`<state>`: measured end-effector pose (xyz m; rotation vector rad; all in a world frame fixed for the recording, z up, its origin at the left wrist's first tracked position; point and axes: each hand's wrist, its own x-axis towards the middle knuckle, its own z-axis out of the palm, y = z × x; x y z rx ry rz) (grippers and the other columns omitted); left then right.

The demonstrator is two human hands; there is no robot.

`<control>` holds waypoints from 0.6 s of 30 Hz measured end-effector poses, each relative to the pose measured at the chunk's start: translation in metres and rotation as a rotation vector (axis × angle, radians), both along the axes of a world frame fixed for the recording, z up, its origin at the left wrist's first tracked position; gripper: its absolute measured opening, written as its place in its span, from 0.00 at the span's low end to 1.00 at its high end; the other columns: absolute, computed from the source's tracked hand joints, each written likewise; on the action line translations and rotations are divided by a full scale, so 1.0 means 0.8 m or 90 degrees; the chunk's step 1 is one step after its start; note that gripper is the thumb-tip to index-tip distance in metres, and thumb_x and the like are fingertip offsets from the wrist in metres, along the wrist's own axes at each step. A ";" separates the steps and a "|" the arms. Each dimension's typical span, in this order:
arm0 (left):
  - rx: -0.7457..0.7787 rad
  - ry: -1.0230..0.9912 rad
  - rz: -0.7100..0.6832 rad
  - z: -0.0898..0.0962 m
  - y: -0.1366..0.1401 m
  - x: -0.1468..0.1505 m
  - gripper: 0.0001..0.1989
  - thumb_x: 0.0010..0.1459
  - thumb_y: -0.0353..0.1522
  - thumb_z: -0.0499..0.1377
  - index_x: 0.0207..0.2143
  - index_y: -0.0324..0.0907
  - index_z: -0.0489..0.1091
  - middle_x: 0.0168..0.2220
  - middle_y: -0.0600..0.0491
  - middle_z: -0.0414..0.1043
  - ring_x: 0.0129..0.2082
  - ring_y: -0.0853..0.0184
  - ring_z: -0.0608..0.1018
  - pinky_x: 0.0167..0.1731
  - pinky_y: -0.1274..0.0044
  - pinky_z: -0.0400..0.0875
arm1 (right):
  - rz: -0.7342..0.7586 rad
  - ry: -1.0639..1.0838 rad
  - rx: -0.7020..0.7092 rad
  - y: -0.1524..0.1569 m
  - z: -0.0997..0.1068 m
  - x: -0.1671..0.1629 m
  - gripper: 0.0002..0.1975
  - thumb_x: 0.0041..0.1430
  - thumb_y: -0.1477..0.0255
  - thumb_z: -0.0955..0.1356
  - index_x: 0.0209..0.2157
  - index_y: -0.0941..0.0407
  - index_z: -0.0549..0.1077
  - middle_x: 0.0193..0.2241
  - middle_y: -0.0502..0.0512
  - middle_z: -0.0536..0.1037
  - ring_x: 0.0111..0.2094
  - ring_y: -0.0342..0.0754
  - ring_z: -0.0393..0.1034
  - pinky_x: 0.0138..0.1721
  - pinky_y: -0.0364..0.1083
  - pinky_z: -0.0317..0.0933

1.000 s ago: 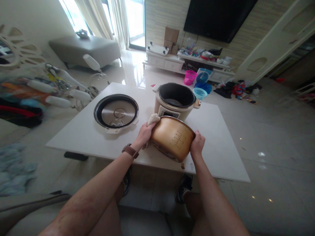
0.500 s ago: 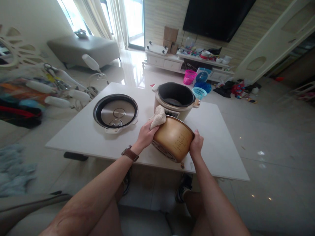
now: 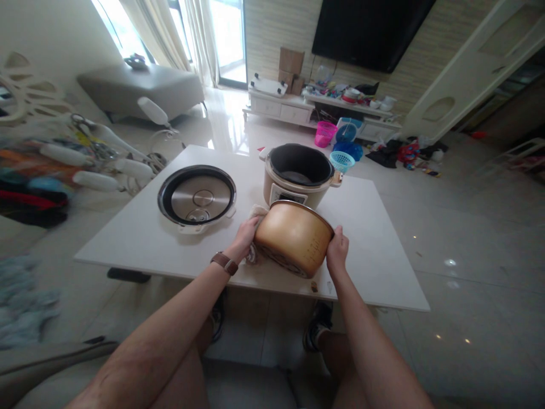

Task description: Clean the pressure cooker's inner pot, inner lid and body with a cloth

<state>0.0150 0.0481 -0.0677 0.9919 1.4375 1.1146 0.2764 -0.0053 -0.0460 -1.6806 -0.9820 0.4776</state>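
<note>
Your right hand [image 3: 337,251] grips the right side of the golden inner pot [image 3: 293,237], which lies tipped on its side at the near edge of the white table [image 3: 140,238], while your left hand [image 3: 246,237] presses a pale cloth [image 3: 254,213] against its left side. Just behind it stands the open cooker base [image 3: 299,176], with the upturned lid [image 3: 196,199] farther left

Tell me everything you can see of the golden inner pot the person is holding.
The golden inner pot is a round, metallic-looking bowl with a matte copper-gold outside and a thin rim. It is tipped on its side over the white table, its mouth facing away toward the cooker body just behind. Faint level markings run down its right flank. The right hand grips its right side; the left hand presses a pale cloth against its left side. Its inside is hidden.
</note>
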 end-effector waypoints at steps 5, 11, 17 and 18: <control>0.026 -0.007 0.027 0.021 -0.003 0.000 0.23 0.59 0.44 0.59 0.47 0.36 0.80 0.50 0.43 0.83 0.54 0.51 0.80 0.57 0.64 0.73 | 0.003 -0.028 0.044 -0.001 0.018 -0.004 0.31 0.65 0.39 0.57 0.24 0.51 0.61 0.20 0.44 0.59 0.26 0.44 0.53 0.30 0.47 0.49; 0.152 0.039 -0.039 0.046 -0.025 0.011 0.22 0.63 0.44 0.60 0.51 0.40 0.80 0.52 0.47 0.83 0.54 0.51 0.80 0.60 0.64 0.71 | -0.007 0.037 0.058 -0.002 0.030 -0.013 0.28 0.62 0.44 0.62 0.21 0.49 0.52 0.19 0.43 0.52 0.25 0.43 0.48 0.27 0.47 0.45; 0.277 0.141 -0.074 0.066 -0.040 0.006 0.22 0.62 0.40 0.61 0.55 0.42 0.80 0.57 0.46 0.80 0.60 0.50 0.77 0.65 0.62 0.67 | -0.074 0.077 -0.040 0.002 0.008 -0.011 0.22 0.63 0.53 0.60 0.20 0.48 0.52 0.17 0.43 0.51 0.25 0.44 0.48 0.27 0.48 0.43; 0.297 0.157 -0.078 0.067 -0.041 0.004 0.23 0.61 0.40 0.61 0.56 0.43 0.79 0.60 0.47 0.79 0.62 0.50 0.76 0.66 0.62 0.66 | -0.080 0.074 -0.050 0.003 0.004 -0.011 0.21 0.63 0.54 0.59 0.20 0.48 0.53 0.17 0.43 0.52 0.26 0.45 0.49 0.28 0.48 0.44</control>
